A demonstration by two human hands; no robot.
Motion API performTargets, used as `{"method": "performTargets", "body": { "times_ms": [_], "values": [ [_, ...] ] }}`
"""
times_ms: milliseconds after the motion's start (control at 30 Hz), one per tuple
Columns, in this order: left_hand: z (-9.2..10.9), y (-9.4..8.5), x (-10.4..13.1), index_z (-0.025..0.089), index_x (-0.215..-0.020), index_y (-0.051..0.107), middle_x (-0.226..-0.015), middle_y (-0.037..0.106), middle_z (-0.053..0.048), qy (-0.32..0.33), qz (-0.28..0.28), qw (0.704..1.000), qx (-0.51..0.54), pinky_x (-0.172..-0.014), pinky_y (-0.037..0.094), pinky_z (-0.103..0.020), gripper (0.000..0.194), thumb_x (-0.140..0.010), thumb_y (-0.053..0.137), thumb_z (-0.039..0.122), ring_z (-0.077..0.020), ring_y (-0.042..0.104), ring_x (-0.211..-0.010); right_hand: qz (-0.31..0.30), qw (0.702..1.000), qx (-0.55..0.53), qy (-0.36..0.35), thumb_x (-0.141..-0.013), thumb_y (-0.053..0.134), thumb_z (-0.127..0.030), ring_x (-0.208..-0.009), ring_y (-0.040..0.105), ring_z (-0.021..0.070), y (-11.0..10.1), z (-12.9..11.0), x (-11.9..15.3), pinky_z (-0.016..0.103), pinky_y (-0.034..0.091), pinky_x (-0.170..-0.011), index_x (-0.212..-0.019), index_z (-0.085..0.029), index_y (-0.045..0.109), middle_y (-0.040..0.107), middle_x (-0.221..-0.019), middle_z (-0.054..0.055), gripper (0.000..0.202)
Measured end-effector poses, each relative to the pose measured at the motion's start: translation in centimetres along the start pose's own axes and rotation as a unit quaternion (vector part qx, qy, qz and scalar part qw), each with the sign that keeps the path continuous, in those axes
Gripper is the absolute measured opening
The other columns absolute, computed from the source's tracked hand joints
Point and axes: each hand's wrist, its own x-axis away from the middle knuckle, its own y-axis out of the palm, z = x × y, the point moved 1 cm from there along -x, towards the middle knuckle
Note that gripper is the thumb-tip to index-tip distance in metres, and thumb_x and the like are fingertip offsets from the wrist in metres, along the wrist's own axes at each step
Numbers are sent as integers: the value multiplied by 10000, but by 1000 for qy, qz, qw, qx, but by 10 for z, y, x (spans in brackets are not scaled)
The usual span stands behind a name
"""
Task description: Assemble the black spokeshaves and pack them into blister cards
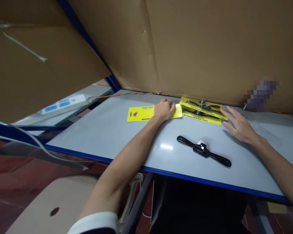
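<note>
My left hand (164, 110) rests over a yellow cardboard backing card (140, 113) printed "WOODWORKING", its fingers curled down onto the card; their tips are hidden. My right hand (240, 125) is open, fingers spread, by the right end of several yellow tool packs (202, 120). These packs overlap near the back edge, each showing a dark two-handled tool on its card. In front of them, a black spokeshave (201, 149) lies loose and slantwise on the table, with a small whitish piece at its middle. Neither hand touches it.
The grey tabletop (107, 130) has a blue front edge. Brown cardboard panels (197, 48) rise behind and at left. A twisted wire runs along the back. A white power strip (63, 104) lies at left, a blurred purple item (261, 96) back right, a beige stool (56, 201) below.
</note>
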Motion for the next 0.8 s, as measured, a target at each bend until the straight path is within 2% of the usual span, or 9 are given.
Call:
{"method": "performTargets", "body": {
  "times_ms": [100, 167, 233, 300, 400, 467, 600, 667, 800],
  "values": [
    [6, -6, 2, 156, -1068, 792, -1200, 706, -201, 68, 23, 997, -12, -951, 502, -487, 507, -1050, 374, 443, -374, 648, -1155, 1, 993, 82, 85, -1074, 428, -508, -1552, 441, 452, -21, 8, 10, 691, 405, -1204, -1662, -239, 462, 439, -1719, 199, 648],
    [12, -15, 6, 147, -1038, 790, -1177, 713, -200, 141, 63, 988, -10, -963, 491, -484, 482, -1036, 383, 404, -364, 638, -1165, -38, 974, 143, 170, -1047, 475, -507, -1424, 543, 536, -34, 17, 18, 735, 462, -1077, -1599, -149, 542, 546, -1591, 309, 661],
    [20, -26, 14, 147, -1009, 780, -1081, 729, -176, 237, 81, 968, 15, -927, 492, -455, 465, -1024, 378, 380, -324, 658, -1069, -95, 954, 166, 232, -1034, 496, -484, -1203, 678, 532, -43, 24, 25, 681, 525, -905, -1522, -125, 619, 670, -1404, 341, 619],
    [34, -38, 29, 169, -929, 764, -939, 730, -129, 333, 49, 940, 52, -842, 488, -411, 450, -1015, 415, 440, -275, 662, -920, -122, 946, 169, 248, -1043, 485, -467, -1004, 736, 465, -52, 23, 29, 575, 522, -774, -1474, -144, 656, 744, -1248, 311, 566],
    [60, -48, 58, 198, -883, 749, -900, 739, -80, 436, -64, 892, 98, -719, 450, -362, 460, -935, 596, 628, -224, 640, -785, -87, 945, 198, 246, -1037, 525, -519, -902, 733, 419, -66, 2, 30, 475, 457, -699, -1451, -161, 662, 773, -1095, 278, 564],
    [74, -47, 75, 209, -901, 755, -855, 728, -64, 467, -148, 867, 96, -645, 409, -346, 494, -869, 685, 698, -209, 621, -724, -37, 937, 226, 265, -1020, 548, -567, -893, 726, 420, -73, -20, 30, 439, 417, -673, -1418, -149, 677, 768, -1024, 271, 592],
    [87, -35, 89, 219, -864, 733, -834, 713, -52, 474, -244, 841, 90, -586, 371, -328, 413, -849, 773, 630, -202, 619, -713, 71, 948, 204, 233, -1048, 453, -404, -905, 713, 357, -77, -65, 29, 401, 398, -673, -1405, -190, 668, 792, -1041, 184, 468],
    [89, -26, 87, 217, -931, 741, -913, 728, -61, 470, -232, 845, 105, -628, 416, -330, 390, -893, 749, 605, -213, 650, -783, 44, 957, 190, 213, -1041, 456, -415, -928, 711, 358, -75, -77, 30, 402, 420, -685, -1373, -198, 670, 787, -1066, 175, 450],
    [93, -8, 85, 184, -1317, 689, -1141, 727, -128, 468, -138, 868, 94, -883, 514, -406, 533, -1013, 590, 610, -292, 685, -1057, -123, 939, 192, 257, -1069, 342, -644, -1022, 716, 440, -70, -73, 32, 475, 471, -756, -1276, -157, 680, 748, -1149, 255, 628]
  ]
}}
